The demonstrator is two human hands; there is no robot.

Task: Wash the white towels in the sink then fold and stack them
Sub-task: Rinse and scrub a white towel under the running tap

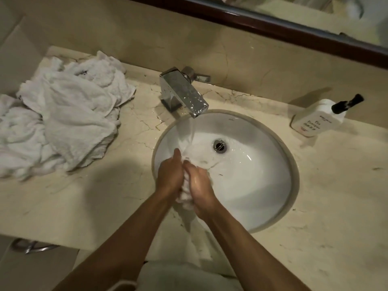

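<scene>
Both hands wringing a towel [185, 193] in the sink [241, 185]!

Left hand [170, 173] and right hand [200, 185] squeeze it between them at the near-left rim, under water from the tap [184, 92]. Crumpled towels [63, 114] heap far left on the counter [315, 206]; soap bottle [317, 117] stands far right.

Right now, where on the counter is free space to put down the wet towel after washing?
Bare counter lies right of the sink, in front of the soap bottle. Another free patch sits between the towel pile and the sink, near the front edge. The far left is crowded with towels. Both hands, left hand and right hand, grip the wet towel inside the basin.
</scene>
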